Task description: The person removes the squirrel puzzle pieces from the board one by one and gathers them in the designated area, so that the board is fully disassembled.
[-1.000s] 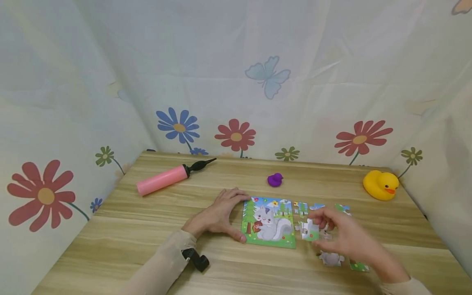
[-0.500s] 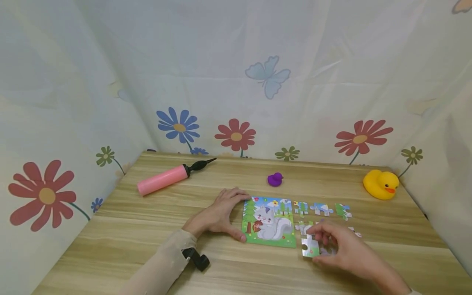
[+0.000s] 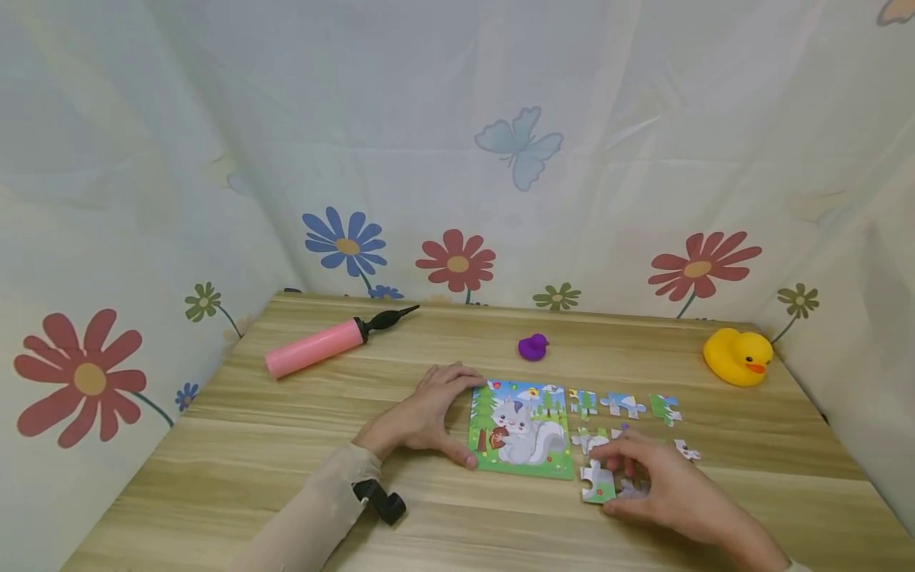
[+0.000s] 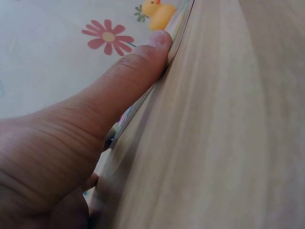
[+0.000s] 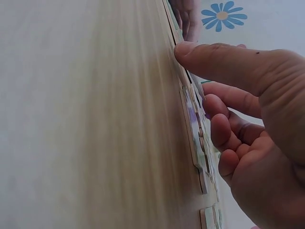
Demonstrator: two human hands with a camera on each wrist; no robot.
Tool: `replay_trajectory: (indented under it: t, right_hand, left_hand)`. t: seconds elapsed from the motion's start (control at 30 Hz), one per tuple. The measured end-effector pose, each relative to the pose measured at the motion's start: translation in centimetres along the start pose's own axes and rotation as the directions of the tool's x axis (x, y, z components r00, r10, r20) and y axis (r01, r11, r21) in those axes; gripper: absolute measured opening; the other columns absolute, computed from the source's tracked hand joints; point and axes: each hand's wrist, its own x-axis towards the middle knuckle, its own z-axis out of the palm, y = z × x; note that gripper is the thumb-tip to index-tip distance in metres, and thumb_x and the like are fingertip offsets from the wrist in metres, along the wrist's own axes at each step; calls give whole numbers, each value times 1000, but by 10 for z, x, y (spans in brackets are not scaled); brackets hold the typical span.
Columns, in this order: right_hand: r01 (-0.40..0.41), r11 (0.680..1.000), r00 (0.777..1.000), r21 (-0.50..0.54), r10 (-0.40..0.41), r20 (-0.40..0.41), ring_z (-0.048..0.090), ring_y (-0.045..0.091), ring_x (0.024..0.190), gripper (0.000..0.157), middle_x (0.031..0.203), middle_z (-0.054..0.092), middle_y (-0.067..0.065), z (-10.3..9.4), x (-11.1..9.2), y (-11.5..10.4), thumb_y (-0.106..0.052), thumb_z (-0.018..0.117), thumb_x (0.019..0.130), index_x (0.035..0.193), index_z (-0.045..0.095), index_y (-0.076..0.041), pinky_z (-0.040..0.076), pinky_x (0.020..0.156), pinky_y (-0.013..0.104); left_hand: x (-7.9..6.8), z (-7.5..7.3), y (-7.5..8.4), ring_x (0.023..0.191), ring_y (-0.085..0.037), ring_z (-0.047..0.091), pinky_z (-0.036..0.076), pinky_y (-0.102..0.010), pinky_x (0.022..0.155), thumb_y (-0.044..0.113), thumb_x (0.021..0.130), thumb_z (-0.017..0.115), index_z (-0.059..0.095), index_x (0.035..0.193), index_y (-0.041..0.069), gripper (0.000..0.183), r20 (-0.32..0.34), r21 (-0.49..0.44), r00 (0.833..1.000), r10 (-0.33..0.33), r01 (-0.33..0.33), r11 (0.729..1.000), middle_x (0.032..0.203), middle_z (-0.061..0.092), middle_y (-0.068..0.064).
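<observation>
In the head view my left hand [image 3: 426,417] rests at the left side of a square squirrel picture [image 3: 522,433], its thumb near the lower corner and a finger at the upper one. In the left wrist view the thumb [image 4: 138,64] lies straight along the picture's near edge. My right hand [image 3: 661,481] pinches a green and grey jigsaw piece [image 3: 599,486] between thumb and fingers, low over the wooden table, just right of the picture's lower corner. Several other jigsaw pieces [image 3: 623,405] lie in rows beyond and under this hand, some partly hidden by it.
A purple toy duck [image 3: 533,347] sits behind the picture, and a yellow rubber duck [image 3: 738,357] stands at the back right. At the back left lies a pink hand pump [image 3: 318,347] with a black nozzle. Flowered cloth [image 3: 386,159] surrounds the table's far sides.
My right hand has moved toward me with the jigsaw piece, from beside the middle of the picture to its lower corner, uncovering pieces farther back. My left hand has stayed in place.
</observation>
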Motion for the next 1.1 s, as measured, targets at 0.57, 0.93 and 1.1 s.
replay_trajectory:
  t: [0.57, 0.93, 1.1]
  right_hand:
    - [-19, 999, 1000, -32, 19, 15, 54, 6, 91, 56, 103, 59, -10, 2, 2, -1, -43, 97, 88, 136, 77, -22, 49, 71, 23]
    - [-24, 999, 1000, -36, 25, 15, 54, 7, 92, 55, 103, 59, -10, 2, 1, -2, -45, 95, 89, 136, 77, -24, 49, 71, 23]
    - [48, 998, 998, -51, -50, -39, 54, 6, 91, 55, 104, 61, -11, 3, -2, 0, -42, 96, 89, 136, 76, -22, 50, 73, 23]
  left_hand:
    - [-1, 0, 1, 170, -34, 19, -1, -57, 141, 66, 71, 101, 46, 169, 19, 121, 6, -8, 999, -32, 32, 999, 173, 39, -2]
    - [-2, -1, 2, 170, -33, 20, -1, -56, 141, 66, 72, 100, 46, 169, 19, 121, 11, -10, 999, -35, 35, 999, 173, 39, -2]
    - [-3, -2, 3, 169, -34, 20, -2, -57, 141, 65, 73, 100, 45, 169, 19, 120, 17, -18, 999, -32, 33, 999, 173, 38, -3]
